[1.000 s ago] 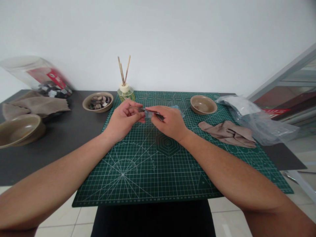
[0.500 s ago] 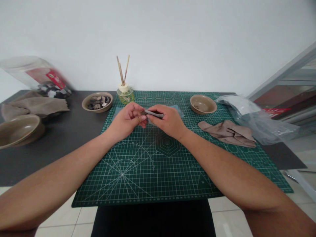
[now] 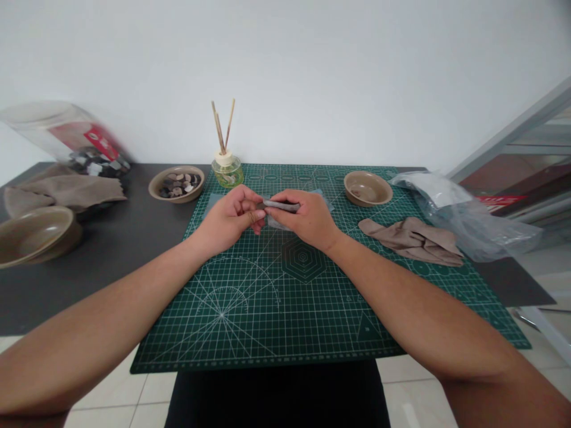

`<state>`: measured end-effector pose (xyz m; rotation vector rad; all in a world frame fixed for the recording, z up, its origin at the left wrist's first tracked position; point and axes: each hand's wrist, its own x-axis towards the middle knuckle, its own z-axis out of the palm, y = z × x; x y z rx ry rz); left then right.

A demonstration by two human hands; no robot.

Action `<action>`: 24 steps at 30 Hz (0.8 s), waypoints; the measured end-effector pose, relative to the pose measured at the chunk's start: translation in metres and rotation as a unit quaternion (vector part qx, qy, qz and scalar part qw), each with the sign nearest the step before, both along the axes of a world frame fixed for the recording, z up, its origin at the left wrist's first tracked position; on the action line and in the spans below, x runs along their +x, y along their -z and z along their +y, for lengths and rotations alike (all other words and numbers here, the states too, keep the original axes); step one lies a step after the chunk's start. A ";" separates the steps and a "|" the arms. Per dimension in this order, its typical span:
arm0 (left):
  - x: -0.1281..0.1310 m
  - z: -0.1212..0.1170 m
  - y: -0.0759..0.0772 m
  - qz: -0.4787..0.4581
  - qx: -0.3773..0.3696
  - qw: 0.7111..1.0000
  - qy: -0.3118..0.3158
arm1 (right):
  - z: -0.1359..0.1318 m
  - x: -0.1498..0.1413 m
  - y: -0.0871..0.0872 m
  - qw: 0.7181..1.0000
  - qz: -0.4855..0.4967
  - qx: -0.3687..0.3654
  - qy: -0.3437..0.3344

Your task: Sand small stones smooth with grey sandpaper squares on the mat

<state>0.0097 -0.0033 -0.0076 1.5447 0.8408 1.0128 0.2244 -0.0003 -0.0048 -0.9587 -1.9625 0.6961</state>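
My left hand and my right hand meet over the far middle of a green cutting mat. Both are closed in a pinch on a small flat grey piece held level between them, with a bit of pale clear film hanging under it. My right thumb lies along the top of the piece. My left fingertips curl against its left end. The piece is too small to name.
A reed diffuser bottle stands behind the hands. A tan bowl of small stones sits left of it, an empty tan bowl to the right. A brown cloth and a plastic bag lie right; a jar, cloth and bowl left.
The hands closed together and the grey piece turned from tilted to level, the clear film drawn in under the fingers. Since half a second ago almost nothing has shifted.
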 end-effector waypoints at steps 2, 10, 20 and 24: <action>0.000 0.000 -0.001 0.000 0.006 1.000 0.000 | 0.000 0.000 0.000 1.000 0.002 0.001 0.001; 0.001 0.000 -0.001 -0.004 0.000 1.000 -0.005 | 0.001 -0.001 0.003 1.000 0.010 0.009 -0.020; 0.000 0.000 -0.001 0.001 0.006 1.000 -0.008 | -0.002 -0.001 0.000 1.000 0.003 0.011 0.004; 0.000 0.000 0.000 0.000 0.005 1.000 0.001 | -0.001 -0.002 0.000 1.000 0.012 0.012 -0.012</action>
